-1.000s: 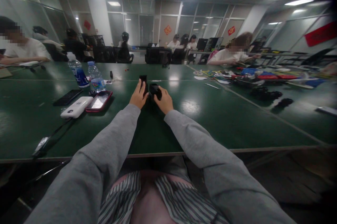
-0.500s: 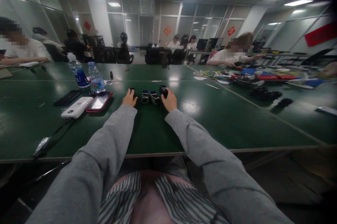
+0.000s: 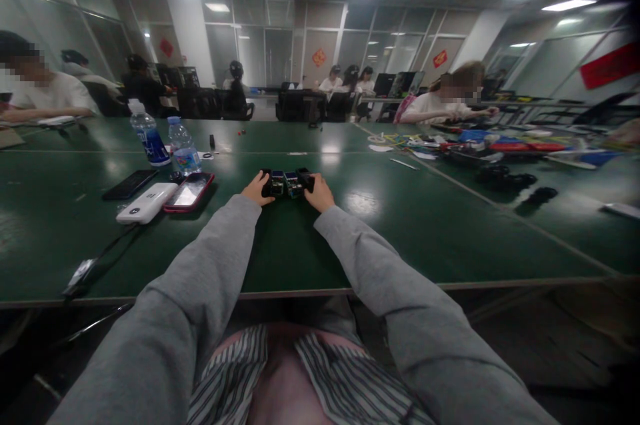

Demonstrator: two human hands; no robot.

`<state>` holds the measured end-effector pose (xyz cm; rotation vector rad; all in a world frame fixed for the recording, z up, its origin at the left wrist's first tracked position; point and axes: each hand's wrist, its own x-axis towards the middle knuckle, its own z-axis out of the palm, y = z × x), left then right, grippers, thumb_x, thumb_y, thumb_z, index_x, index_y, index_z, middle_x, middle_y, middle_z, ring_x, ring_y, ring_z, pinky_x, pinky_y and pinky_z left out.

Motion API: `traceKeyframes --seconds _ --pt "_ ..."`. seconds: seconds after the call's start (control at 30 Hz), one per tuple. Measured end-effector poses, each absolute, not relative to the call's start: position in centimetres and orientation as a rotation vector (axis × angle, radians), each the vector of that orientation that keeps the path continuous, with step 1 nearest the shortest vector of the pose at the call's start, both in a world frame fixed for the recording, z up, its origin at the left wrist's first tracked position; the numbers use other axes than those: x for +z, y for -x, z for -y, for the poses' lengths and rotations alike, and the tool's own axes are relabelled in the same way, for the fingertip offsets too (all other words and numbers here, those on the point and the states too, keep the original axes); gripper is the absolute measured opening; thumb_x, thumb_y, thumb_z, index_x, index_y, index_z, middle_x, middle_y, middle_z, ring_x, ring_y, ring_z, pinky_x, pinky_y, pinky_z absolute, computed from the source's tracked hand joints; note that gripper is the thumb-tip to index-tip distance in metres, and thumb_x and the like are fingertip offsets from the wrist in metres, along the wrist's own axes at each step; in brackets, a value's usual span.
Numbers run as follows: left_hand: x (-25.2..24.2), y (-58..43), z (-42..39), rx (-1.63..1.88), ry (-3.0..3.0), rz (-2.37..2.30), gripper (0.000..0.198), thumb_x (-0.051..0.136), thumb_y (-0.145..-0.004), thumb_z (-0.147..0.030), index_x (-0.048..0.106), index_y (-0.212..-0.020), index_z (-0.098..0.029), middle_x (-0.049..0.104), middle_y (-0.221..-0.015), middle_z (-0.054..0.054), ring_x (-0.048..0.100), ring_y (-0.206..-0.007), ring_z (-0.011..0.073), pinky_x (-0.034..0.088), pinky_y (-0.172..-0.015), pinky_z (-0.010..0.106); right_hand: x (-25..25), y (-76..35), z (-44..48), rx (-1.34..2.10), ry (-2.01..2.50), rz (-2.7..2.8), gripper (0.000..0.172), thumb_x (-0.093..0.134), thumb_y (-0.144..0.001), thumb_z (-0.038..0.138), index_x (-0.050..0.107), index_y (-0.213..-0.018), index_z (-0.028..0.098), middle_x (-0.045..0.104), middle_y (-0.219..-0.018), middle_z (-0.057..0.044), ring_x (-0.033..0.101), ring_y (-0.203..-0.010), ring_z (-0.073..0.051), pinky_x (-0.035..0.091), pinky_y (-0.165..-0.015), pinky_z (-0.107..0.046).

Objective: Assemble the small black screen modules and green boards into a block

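Observation:
On the green table, two small circuit-board modules with little screens stand side by side, a left module [image 3: 277, 184] and a right module [image 3: 293, 186]. My left hand [image 3: 257, 190] is closed on a small black case [image 3: 267, 178] right beside the left module. My right hand [image 3: 321, 194] grips another small black case [image 3: 303, 176] against the right side of the right module. Fingers partly cover both cases. I cannot tell whether the cases touch the modules.
To the left lie a dark phone [image 3: 131, 184], a white power bank [image 3: 147, 204] and a red-edged phone [image 3: 190, 192]. Two water bottles, a taller bottle [image 3: 150, 135] and a shorter bottle [image 3: 184, 148], stand behind. A pen [image 3: 403, 164] and piled cables [image 3: 405, 141] are rightward; people sit around.
My left hand has moved right, bringing its black case up beside the left module. My right hand has shifted slightly left with its case, closer to the right module.

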<state>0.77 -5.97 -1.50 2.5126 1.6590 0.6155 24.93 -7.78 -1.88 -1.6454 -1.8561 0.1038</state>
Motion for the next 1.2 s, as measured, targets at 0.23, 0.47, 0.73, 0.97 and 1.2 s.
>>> traceKeyframes --seconds 0.23,0.47,0.73,0.97,1.2 --pt "-1.4 -0.7 5.9 0.635 -2.533 -1.695 0.074 0.063 -0.079 -0.044 0.034 -0.141 -0.016 0.027 -0.150 0.017 0.031 -0.136 0.0290 0.033 -0.107 0.044 -0.6 -24.9 8.8 0.106 1.585 2.027 0.050 0.065 -0.077 0.031 0.042 -0.118 0.017 0.053 -0.111 -0.012 0.058 -0.097 -0.026 0.049 -0.081 -0.038" --pt "-1.1 -1.1 6.7 0.629 -2.537 -1.779 0.071 0.061 -0.079 -0.049 0.038 -0.140 -0.021 0.031 -0.149 0.013 0.041 -0.129 0.0324 0.038 -0.103 0.047 -0.2 -25.2 8.9 0.097 1.586 2.116 0.054 0.067 -0.076 0.029 0.043 -0.123 0.018 0.051 -0.111 -0.013 0.054 -0.101 -0.026 0.046 -0.086 -0.040" --pt "-1.1 -1.6 7.1 0.666 -2.557 -1.822 0.066 0.061 -0.079 -0.049 0.043 -0.137 -0.021 0.036 -0.147 0.012 0.045 -0.127 0.0311 0.040 -0.102 0.045 -1.0 -24.9 8.6 0.015 1.446 2.196 0.075 0.077 -0.069 0.038 0.041 -0.134 0.026 0.030 -0.137 -0.012 0.028 -0.129 -0.031 0.035 -0.100 -0.048" --pt "-0.9 -1.8 7.1 0.687 -2.633 -1.784 0.067 0.064 -0.078 -0.046 0.046 -0.134 -0.014 0.041 -0.142 0.017 0.042 -0.128 0.0295 0.032 -0.108 0.043 -1.3 -24.8 8.2 -0.029 1.367 2.162 0.054 0.072 -0.076 0.029 0.052 -0.125 0.025 0.040 -0.132 -0.009 0.033 -0.126 -0.024 0.033 -0.103 -0.046" --pt "-0.8 -1.3 6.9 0.727 -2.694 -1.698 0.054 0.064 -0.078 -0.044 0.053 -0.127 -0.024 0.045 -0.140 0.011 0.043 -0.127 0.0283 0.035 -0.105 0.046 -1.1 -25.0 8.2 -0.004 1.353 2.161 0.052 0.073 -0.075 0.036 0.055 -0.122 0.026 0.042 -0.131 -0.009 0.034 -0.126 -0.025 0.035 -0.102 -0.047"
